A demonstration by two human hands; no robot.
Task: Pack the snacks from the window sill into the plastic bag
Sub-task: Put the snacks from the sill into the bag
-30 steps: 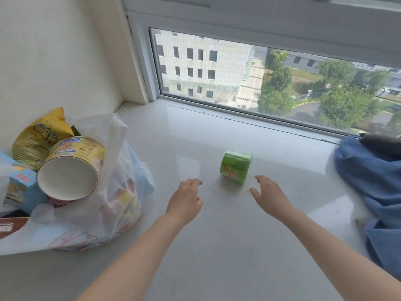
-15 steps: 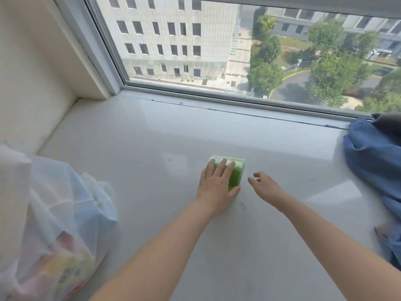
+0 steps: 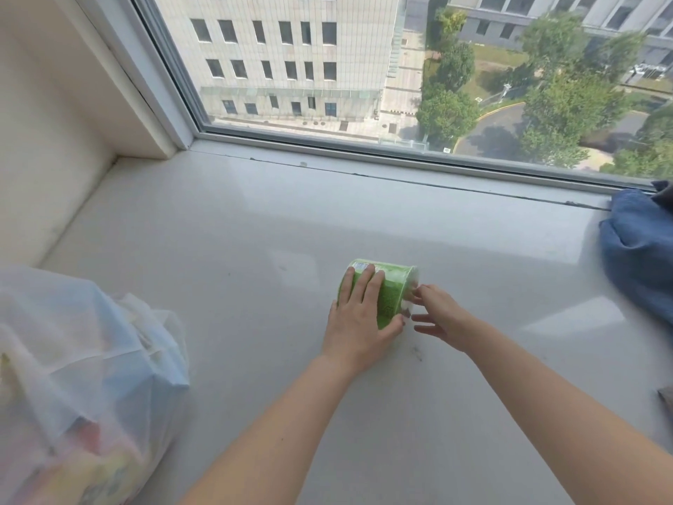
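A small green snack tub (image 3: 393, 291) lies on its side on the white window sill (image 3: 255, 249). My left hand (image 3: 358, 322) lies over the tub with fingers spread across its top and the thumb wrapped under its near side. My right hand (image 3: 439, 315) touches the tub's pale right end with its fingertips, fingers loosely spread. The translucent white plastic bag (image 3: 80, 388), holding several snacks, stands at the lower left, well apart from both hands.
A blue cloth bundle (image 3: 641, 249) lies at the right end of the sill. The window frame (image 3: 364, 147) runs along the far edge, and a wall (image 3: 47, 140) closes the left side.
My left hand moved from beside the tub onto it and now grips it. My right hand closed in to touch the tub's right end. The view shifted toward the tub.
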